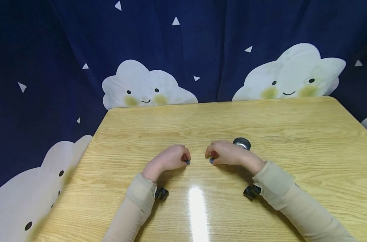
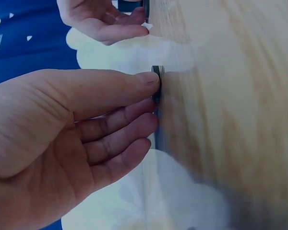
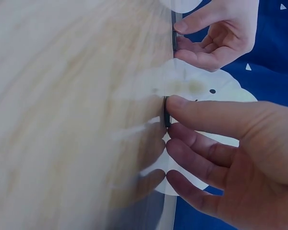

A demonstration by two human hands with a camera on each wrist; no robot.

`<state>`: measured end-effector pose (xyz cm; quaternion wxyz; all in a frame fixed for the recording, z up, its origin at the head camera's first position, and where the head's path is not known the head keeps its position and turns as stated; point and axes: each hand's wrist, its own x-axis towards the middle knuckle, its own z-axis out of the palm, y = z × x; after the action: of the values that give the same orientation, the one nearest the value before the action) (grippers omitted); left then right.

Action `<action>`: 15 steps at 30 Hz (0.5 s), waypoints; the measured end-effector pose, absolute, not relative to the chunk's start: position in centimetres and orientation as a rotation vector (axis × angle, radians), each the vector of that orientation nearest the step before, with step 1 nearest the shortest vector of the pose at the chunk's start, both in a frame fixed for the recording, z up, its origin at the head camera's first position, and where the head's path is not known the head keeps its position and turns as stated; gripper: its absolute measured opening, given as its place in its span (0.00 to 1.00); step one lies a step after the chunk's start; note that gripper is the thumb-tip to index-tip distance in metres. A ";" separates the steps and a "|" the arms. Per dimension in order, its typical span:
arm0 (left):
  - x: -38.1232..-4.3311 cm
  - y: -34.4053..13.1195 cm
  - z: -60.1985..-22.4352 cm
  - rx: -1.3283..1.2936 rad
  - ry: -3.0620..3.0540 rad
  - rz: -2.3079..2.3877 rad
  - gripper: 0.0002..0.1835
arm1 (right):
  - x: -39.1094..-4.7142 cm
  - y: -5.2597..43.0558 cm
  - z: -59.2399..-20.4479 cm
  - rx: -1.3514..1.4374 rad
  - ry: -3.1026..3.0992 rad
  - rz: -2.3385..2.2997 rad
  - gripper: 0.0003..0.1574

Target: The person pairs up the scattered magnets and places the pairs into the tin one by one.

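Observation:
My left hand [image 1: 171, 158] is low over the wooden table, its thumb and index finger pinching a small dark disc [image 1: 187, 162]. Close up in the left wrist view, this thin disc [image 2: 156, 72] is at the table surface under the thumb tip. A short gap to the right, my right hand [image 1: 228, 153] pinches a similar small disc [image 1: 212, 161]. From the right wrist, that disc [image 3: 166, 112] appears edge-on against the table, between thumb and index finger, while the other fingertips touch the tabletop.
Just behind the right wrist stands a round black and silver object [image 1: 242, 143], partly covered by that hand. Black wrist cameras [image 1: 161, 193] hang under both sleeves. The wooden table [image 1: 201, 121] reaches back to a dark blue curtain [image 1: 210, 40] with clouds.

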<state>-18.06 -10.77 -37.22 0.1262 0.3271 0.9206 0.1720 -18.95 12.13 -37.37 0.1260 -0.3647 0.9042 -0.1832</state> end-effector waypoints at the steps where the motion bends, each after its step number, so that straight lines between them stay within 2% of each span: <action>1: -18.1 -10.8 -37.3 0.947 2.679 0.501 0.03 | -19.0 12.1 -37.4 -1.064 2.631 -0.536 0.12; 15: -18.3 -10.6 -37.4 0.941 2.688 0.517 0.02 | -19.3 11.9 -37.4 -1.057 2.606 -0.590 0.06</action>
<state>-18.25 -10.57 -37.39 0.1230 0.3225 0.9216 0.1773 -19.28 11.87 -37.37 0.1339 -0.3645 0.8987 -0.2036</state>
